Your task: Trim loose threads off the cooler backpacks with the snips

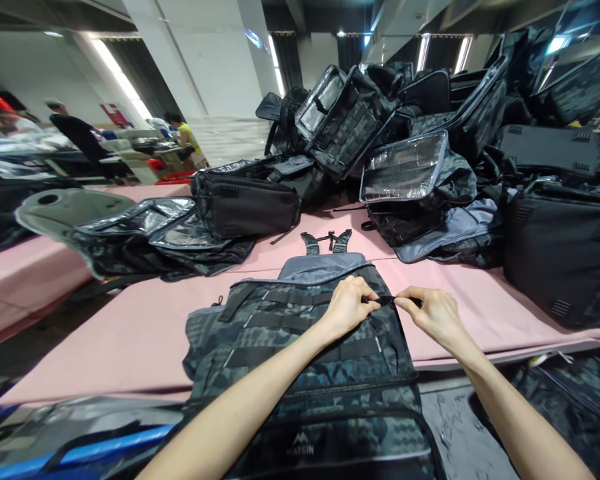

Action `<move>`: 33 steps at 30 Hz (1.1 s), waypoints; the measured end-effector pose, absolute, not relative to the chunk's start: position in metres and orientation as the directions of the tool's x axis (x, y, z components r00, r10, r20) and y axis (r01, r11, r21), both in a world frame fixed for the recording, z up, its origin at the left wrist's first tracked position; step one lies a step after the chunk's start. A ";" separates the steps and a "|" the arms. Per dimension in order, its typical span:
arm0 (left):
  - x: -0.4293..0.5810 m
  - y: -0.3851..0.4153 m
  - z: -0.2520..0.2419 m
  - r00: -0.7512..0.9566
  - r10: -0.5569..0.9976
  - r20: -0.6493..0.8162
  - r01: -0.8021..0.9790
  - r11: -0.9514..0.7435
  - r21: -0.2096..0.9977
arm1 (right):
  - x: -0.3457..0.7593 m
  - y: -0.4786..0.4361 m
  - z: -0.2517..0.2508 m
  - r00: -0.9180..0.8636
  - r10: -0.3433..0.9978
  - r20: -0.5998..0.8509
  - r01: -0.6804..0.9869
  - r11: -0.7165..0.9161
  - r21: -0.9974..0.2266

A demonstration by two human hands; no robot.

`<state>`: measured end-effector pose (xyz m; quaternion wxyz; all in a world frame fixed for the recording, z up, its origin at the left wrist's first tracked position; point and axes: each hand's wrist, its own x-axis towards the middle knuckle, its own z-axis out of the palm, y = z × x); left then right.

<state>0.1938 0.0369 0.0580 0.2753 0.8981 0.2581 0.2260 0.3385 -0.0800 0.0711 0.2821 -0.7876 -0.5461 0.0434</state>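
Note:
A dark camouflage backpack (305, 373) lies in front of me on the pink-covered table, its top pointing away and its lower part reaching past the near edge. My left hand (351, 301) pinches a short black strap (387, 301) near the bag's upper right edge. Just to the right, my right hand (430, 310) is closed on the strap's other end. The strap stretches between my fingertips. Beyond the bag's grey top panel (325, 265), its two shoulder straps (330, 241) lie on the table.
Many backpacks (350, 120) are heaped at the back and right, some with clear-fronted flaps. More open bags (145, 227) lie at the left. A black bag (560, 247) stands close on my right. Two people (77, 137) are in the left background.

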 end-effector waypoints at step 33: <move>0.189 0.031 0.060 0.746 0.532 0.401 0.312 -0.811 0.496 | 0.355 -0.079 0.071 0.380 0.893 0.241 0.775 -0.165 -0.610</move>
